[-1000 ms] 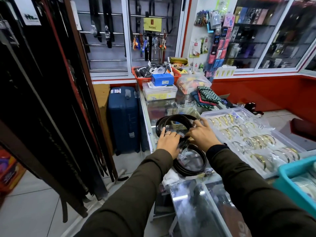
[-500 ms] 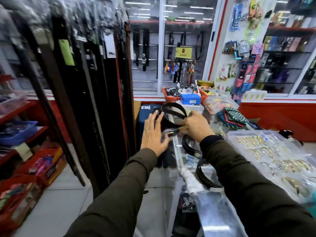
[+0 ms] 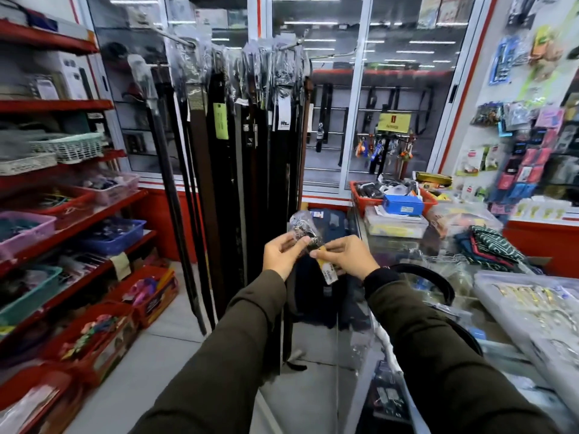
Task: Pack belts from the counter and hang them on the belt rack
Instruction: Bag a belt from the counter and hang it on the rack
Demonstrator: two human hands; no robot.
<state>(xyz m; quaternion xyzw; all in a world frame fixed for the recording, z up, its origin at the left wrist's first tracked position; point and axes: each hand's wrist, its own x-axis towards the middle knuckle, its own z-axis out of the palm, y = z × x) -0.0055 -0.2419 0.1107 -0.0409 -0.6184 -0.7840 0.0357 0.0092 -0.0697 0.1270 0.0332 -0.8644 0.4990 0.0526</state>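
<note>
Both hands hold one black belt in front of me, left of the glass counter [image 3: 385,252]. My left hand [image 3: 282,255] pinches its plastic-wrapped buckle end [image 3: 302,228]. My right hand [image 3: 344,256] grips the belt just beside that, at a yellow price tag [image 3: 327,270]. The strap [image 3: 286,324] hangs straight down between my forearms. The belt rack [image 3: 244,158] stands just behind, crowded with several dark belts hanging in plastic sleeves. Another coiled black belt [image 3: 438,281] lies on the counter to the right.
Red shelves [image 3: 78,220] with baskets of small goods line the left side. A blue suitcase [image 3: 329,233] stands behind the hanging strap. On the counter sit a red basket [image 3: 360,195], folded cloths [image 3: 492,245] and a clear tray of bangles [image 3: 532,305]. Grey floor lies below.
The belt came off the counter and now hangs between my hands. My left hand went from open to pinching the buckle end. The view swung left toward the belt rack.
</note>
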